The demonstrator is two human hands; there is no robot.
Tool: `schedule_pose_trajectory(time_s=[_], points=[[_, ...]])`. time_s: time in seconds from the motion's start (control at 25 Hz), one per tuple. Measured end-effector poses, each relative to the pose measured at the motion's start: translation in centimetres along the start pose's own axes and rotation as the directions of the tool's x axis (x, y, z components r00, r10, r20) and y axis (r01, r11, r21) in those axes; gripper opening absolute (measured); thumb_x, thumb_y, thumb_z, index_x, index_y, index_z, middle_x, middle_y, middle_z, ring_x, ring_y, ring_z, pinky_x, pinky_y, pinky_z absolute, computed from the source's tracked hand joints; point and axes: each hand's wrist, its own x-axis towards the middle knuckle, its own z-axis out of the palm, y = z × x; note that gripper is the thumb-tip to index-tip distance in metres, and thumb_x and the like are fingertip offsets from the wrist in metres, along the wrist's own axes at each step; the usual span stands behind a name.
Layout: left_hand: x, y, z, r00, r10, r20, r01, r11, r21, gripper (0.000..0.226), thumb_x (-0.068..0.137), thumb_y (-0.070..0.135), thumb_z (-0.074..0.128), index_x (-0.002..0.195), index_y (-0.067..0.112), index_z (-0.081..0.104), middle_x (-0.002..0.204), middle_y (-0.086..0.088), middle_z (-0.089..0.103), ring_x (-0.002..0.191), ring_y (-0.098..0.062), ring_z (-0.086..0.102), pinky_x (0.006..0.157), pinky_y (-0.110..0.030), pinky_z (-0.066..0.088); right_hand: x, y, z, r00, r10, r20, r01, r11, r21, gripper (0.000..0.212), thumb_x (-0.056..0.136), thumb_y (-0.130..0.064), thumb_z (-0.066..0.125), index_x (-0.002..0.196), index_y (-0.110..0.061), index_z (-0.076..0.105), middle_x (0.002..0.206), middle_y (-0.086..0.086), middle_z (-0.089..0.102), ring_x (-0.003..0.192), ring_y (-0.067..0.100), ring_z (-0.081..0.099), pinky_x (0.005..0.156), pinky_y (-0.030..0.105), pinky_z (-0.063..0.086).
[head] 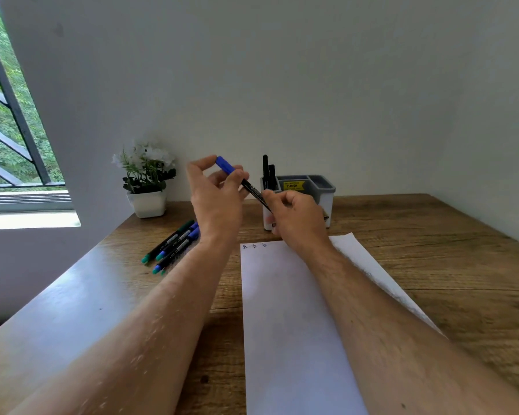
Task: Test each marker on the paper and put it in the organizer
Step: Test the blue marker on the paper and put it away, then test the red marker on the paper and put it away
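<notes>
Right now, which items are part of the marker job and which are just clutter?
Job: blue-capped marker held by left hand and right hand; loose markers; paper; organizer with two black markers.
Clutter: potted plant.

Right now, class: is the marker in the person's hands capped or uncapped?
Capped. The blue cap sits on the marker, pinched by the left hand; the right hand grips the barrel's other end.

One view only, head-mounted, wide-angle. Looks forward and down along both forearms to the left hand [215, 194] and right hand [295, 218], raised close ahead. Beyond the fingertips, wall [312, 85]; below them, table [447, 259].
</notes>
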Motion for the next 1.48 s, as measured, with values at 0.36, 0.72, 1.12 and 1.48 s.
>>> schedule_pose_trajectory(time_s=[0.36,0.72,1.12,1.48], points=[[3.6,1.2,3.8,0.877,0.448,0.174,-0.479,0.843,0.244,0.029,0.092,0.006,0.062,0.11,0.024,0.048,0.103,0.0,0.069,0.087,-0.002,0.069,0.077,-0.022,0.058,0.5,0.8,0.0,0.995,-0.014,-0.095,-0.007,0.976,-0.217,0.048,0.099,-0.053,0.046,0.06,-0.025,0.056,0.062,-0.011,0.058,0.062,0.005,0.058,0.054,0.018,0.039],[6.2,-2.5,5.1,0.95,0.104,0.295,-0.288,0.66,0.694,0.035,0.086,0.015,0.075,0.114,0.026,0.057,0.093,0.002,0.069,0.068,-0.001,0.059,0.053,-0.01,0.036,0.4,0.9,0.2,0.995,-0.084,-0.049,0.065,0.95,-0.306,0.043,0.097,-0.053,0.052,0.066,-0.024,0.059,0.064,-0.007,0.06,0.062,0.007,0.06,0.058,0.025,0.05],[5.5,-1.0,4.5,0.978,-0.033,0.206,-0.15,0.576,0.804,0.031,0.083,0.013,0.078,0.113,0.016,0.071,0.106,-0.007,0.074,0.092,-0.016,0.071,0.079,-0.025,0.055,0.7,1.2,0.4,0.995,-0.084,-0.058,0.057,0.928,-0.368,0.04,0.096,-0.051,0.054,0.064,-0.027,0.057,0.06,-0.011,0.056,0.059,0.004,0.058,0.054,0.019,0.041],[2.0,3.6,-1.1,0.947,-0.264,0.181,-0.147,0.144,0.979,0.023,0.069,0.025,0.088,0.082,0.016,0.071,0.079,-0.005,0.072,0.079,-0.025,0.07,0.074,-0.038,0.059,0.2,0.6,-0.4,0.994,-0.103,-0.025,0.086,0.921,-0.379,0.05,0.094,-0.049,0.055,0.053,-0.02,0.056,0.052,-0.007,0.057,0.05,0.006,0.056,0.049,0.021,0.037]])
